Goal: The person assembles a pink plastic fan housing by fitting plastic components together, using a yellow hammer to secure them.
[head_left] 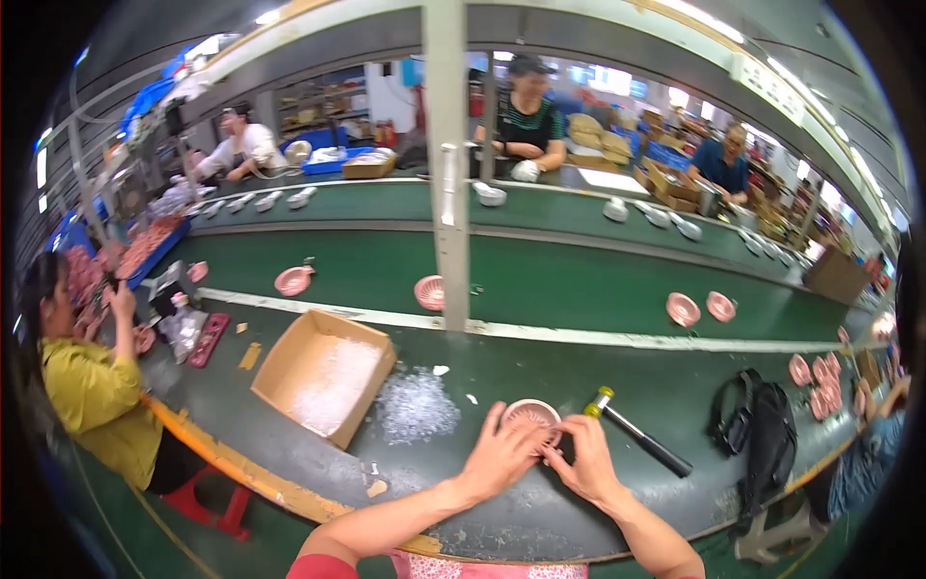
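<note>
On the dark green work surface in front of me lies a round pink plastic part [528, 412] with a ribbed, slotted face. My left hand [500, 457] is closed over its left and near side, covering much of it. At its right rim, the thumb and fingers of my right hand [588, 463] come together in a pinch; whatever is between them is too small to make out. Just right of the part lies a hammer [637, 431] with a yellow-ended head and dark grip. To the left, small clear pieces [417, 405] are heaped beside a cardboard box [371, 391] holding more.
Beyond a pale rail, a green conveyor belt [569, 280] carries more pink parts [683, 310]. A metal post [447, 193] rises ahead. A black bag [769, 434] lies to the right. A co-worker in yellow-green [96, 396] sits at the left; others work across the line.
</note>
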The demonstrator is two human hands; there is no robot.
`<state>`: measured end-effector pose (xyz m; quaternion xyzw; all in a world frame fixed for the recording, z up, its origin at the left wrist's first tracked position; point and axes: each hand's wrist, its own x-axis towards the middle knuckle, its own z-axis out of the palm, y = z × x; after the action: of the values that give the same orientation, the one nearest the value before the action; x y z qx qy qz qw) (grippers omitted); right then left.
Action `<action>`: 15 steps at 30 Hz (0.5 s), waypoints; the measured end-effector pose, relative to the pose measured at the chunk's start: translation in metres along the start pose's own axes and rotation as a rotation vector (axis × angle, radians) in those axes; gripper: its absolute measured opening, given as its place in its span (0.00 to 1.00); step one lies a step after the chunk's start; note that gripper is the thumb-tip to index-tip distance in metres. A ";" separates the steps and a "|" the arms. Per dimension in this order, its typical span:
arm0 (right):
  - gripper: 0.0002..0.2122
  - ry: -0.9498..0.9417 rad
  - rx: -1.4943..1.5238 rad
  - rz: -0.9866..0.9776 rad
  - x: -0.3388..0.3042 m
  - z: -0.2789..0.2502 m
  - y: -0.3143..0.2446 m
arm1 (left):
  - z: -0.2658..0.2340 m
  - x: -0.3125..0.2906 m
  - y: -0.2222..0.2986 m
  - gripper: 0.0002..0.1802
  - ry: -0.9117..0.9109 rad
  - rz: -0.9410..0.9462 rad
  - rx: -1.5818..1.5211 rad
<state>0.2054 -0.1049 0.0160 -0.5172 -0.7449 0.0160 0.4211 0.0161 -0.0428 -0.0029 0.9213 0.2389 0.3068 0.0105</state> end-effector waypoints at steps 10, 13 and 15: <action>0.28 -0.144 0.242 0.169 -0.018 -0.002 0.010 | 0.021 -0.006 0.009 0.20 0.001 0.124 -0.219; 0.27 -0.153 0.386 0.162 -0.007 -0.005 -0.008 | 0.016 -0.006 0.006 0.15 0.132 0.095 -0.184; 0.18 -0.036 0.443 0.185 -0.004 -0.005 -0.019 | 0.016 -0.002 0.007 0.13 0.160 0.089 -0.180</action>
<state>0.1942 -0.1189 0.0254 -0.4778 -0.6800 0.2268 0.5078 0.0266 -0.0475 -0.0162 0.8989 0.1695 0.3995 0.0604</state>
